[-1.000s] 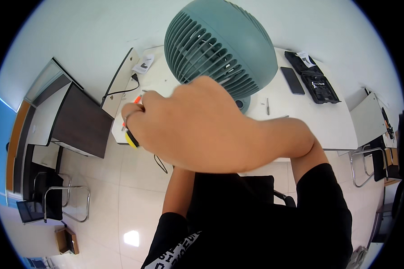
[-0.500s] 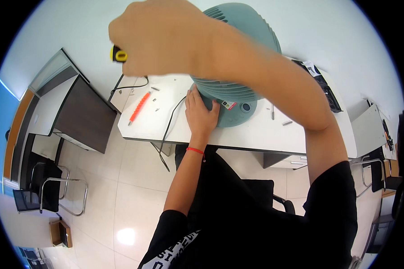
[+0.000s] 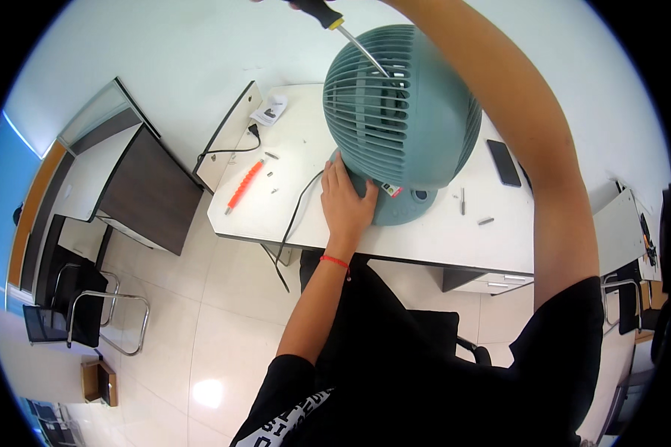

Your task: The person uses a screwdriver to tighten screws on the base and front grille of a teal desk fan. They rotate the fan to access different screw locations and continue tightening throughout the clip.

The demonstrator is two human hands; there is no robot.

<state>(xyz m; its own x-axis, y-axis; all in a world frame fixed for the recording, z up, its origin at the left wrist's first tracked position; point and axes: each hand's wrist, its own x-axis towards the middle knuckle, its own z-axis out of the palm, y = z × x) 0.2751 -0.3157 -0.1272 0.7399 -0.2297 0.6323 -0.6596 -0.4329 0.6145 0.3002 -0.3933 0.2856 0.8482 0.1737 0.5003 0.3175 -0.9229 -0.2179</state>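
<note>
Fan [image 3: 410, 119] under screwdriver [image 3: 350, 37], left hand [image 3: 347, 201] bracing base.

The round teal fan [image 3: 402, 123] looks like matt plastic; the screwdriver [image 3: 343, 30] has a shiny metal shaft, the white desk [image 3: 306, 201] seems smooth laminate, and the floor tiles [image 3: 224, 328] are glossy.
</note>
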